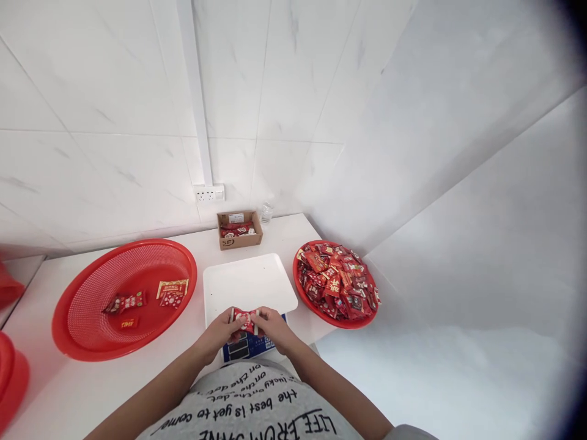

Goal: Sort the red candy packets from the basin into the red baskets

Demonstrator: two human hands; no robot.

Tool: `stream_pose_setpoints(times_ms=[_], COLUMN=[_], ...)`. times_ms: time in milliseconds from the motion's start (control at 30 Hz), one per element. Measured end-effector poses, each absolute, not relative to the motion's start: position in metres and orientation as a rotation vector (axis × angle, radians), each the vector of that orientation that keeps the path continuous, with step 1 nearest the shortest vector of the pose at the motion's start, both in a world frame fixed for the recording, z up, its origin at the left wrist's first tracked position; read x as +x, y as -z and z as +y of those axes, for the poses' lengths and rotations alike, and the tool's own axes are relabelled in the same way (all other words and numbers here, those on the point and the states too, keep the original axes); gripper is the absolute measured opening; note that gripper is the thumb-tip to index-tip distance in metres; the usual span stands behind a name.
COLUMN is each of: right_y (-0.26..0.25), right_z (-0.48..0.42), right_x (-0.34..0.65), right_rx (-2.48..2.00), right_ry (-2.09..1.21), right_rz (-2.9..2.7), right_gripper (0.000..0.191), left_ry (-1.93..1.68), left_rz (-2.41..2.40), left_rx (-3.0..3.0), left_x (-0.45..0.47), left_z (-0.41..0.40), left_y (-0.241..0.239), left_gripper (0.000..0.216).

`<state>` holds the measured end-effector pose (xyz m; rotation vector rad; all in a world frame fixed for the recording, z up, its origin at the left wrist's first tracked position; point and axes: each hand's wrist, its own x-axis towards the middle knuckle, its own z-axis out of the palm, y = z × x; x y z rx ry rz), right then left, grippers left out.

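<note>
Both hands meet over the front of a weighing scale (pixel 250 284) with a white pan. My left hand (pixel 221 333) and my right hand (pixel 274 327) each pinch one end of a small red packet (pixel 244 319), held level between them just above the scale's blue display. To the left, a big red mesh basket (pixel 92 287) holds a few red packets. On the right a red basket (pixel 337 281) is heaped with several red packets.
A small open cardboard box (pixel 239 229) with red packets stands at the back by the wall, a clear plastic bottle (pixel 266 212) beside it. A wall socket (pixel 209 193) is above. More red containers (pixel 11 373) show at the far left edge.
</note>
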<state>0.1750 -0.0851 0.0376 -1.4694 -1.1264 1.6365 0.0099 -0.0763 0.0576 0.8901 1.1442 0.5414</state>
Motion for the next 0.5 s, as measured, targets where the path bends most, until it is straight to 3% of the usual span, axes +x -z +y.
stream_pose_setpoints(times_ms=[100, 267, 367, 500], right_y=[-0.037, -0.045, -0.051, -0.053], right_z=[-0.071, -0.052, -0.051, -0.054], right_x=[0.2, 0.276, 0.318, 0.349], right_rx=[-1.57, -1.791, -2.016, -2.5], right_ry=[-1.409, -0.474, -0.105, 0.02], right_rz=[-1.16, -1.406, -1.531, -1.453], right_gripper=[0.03, 0.03, 0.031, 0.036], left_ry=[-0.618, -0.626, -0.612, -0.587], left_rz=[1.164, 1.231, 1.241, 1.225], left_rx=[0.728, 0.544, 0.526, 0.518], left_x=[0.002, -0.011, -0.013, -0.012], left_z=[-0.065, -0.057, -0.061, -0.068], left_y=[-0.059, -0.066, -0.066, -0.063], left_gripper=[0.051, 0.099, 0.095, 0.072])
